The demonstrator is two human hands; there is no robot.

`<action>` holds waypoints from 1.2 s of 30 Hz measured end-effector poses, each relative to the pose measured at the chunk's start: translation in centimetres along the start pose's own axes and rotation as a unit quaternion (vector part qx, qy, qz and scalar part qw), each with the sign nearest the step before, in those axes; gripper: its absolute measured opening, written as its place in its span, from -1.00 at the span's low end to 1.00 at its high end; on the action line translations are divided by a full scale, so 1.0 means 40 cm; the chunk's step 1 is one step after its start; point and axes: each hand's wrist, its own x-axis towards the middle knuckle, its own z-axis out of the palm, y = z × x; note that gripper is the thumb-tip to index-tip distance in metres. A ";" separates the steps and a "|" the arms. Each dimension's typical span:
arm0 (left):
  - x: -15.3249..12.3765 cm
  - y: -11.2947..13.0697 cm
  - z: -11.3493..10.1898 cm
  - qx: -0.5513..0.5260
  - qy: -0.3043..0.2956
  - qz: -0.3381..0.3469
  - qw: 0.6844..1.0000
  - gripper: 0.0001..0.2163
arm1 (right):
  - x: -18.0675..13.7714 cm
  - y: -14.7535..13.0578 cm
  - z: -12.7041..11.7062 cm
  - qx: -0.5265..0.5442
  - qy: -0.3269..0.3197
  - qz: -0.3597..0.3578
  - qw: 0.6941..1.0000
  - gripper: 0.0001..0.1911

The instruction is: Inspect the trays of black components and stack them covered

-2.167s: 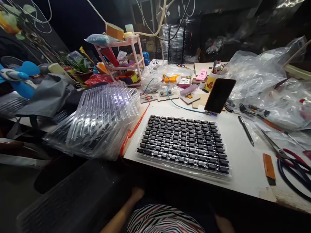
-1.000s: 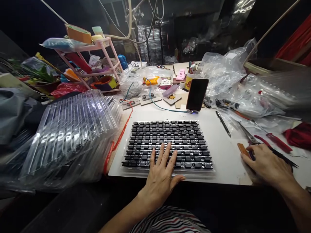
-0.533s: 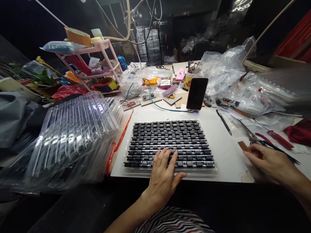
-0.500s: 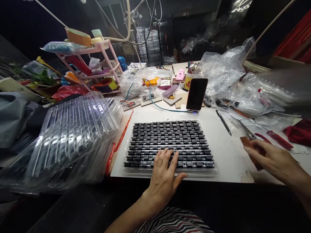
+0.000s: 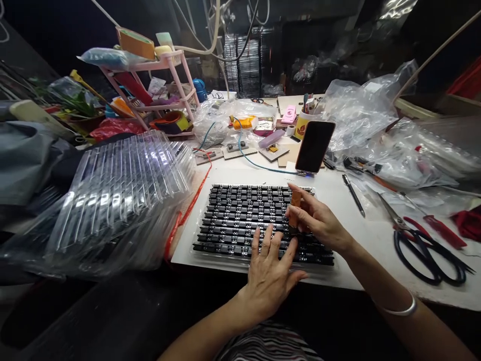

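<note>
Cluttered white tabletop (image 5: 361, 235) under a hard lamp, with a dark room behind it, is what I am looking down on. At its centre lies the tray of black chips (image 5: 244, 215), its long axis running from 9 to 3 o'clock and the rows running with it. Its near edge is close to the tabletop's front edge.

My left hand (image 5: 272, 268) lies flat and released on the nearest rows, at 6 o'clock of the tray. The fingers are spread and grip nothing. My right hand (image 5: 321, 225) comes in from 4 o'clock and is closed on the brown strip (image 5: 295, 199), pinched between thumb and fingertips above the tray's right half. The strip stands nearly upright, its long axis from 6 to 12 o'clock, and its free end points up and away from me toward the phone (image 5: 314, 146). Its lower end is hidden in the fingers, so I cannot tell whether it touches the chips.

I judge the step in hand to be bringing the strip to the rows while the left hand steadies the tray. A next move would call for setting the strip's edge square to a row with light pressure, and for the left hand to keep the tray from sliding.

Off the work lie the scissors (image 5: 428, 253) at 3 o'clock, the pen (image 5: 353, 194) at 2 o'clock and the stack of clear trays (image 5: 124, 185) at 9 o'clock — all well apart from both hands.
</note>
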 end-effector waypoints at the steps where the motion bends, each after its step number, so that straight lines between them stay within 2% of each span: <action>1: -0.001 -0.001 0.002 0.000 0.001 -0.001 1.000 -0.50 | 0.000 0.009 0.001 -0.009 0.004 -0.002 1.000 -0.31; 8: -0.004 0.000 0.012 -0.012 0.003 -0.011 1.000 -0.50 | 0.002 0.022 -0.001 -0.031 -0.013 -0.008 0.999 -0.32; 15: 0.000 -0.002 0.010 -0.005 0.000 -0.008 1.000 -0.53 | 0.002 0.004 -0.009 -0.085 -0.087 -0.045 0.992 -0.44; 18: 0.001 0.000 0.010 -0.002 0.006 -0.008 1.000 -0.54 | 0.004 0.006 -0.006 -0.086 -0.077 -0.040 0.993 -0.42; 23: 0.002 0.002 0.009 0.004 0.019 -0.003 1.000 -0.55 | 0.001 0.021 0.002 -0.036 -0.004 -0.006 0.999 -0.36; 25: 0.001 0.001 0.009 0.007 0.023 -0.002 1.000 -0.54 | -0.004 0.023 0.006 -0.037 0.007 -0.010 0.999 -0.37; 32: 0.003 0.007 0.015 0.003 0.001 -0.007 1.000 -0.52 | -0.004 0.000 0.013 -0.085 -0.059 -0.044 0.994 -0.45; 34: 0.006 0.008 0.002 -0.012 -0.005 -0.006 1.000 -0.49 | -0.005 -0.009 0.003 -0.069 -0.010 -0.040 0.997 -0.39; 36: 0.002 -0.007 -0.025 -0.034 0.008 0.007 0.999 -0.45 | -0.017 -0.013 -0.020 -0.039 0.100 -0.053 0.993 -0.33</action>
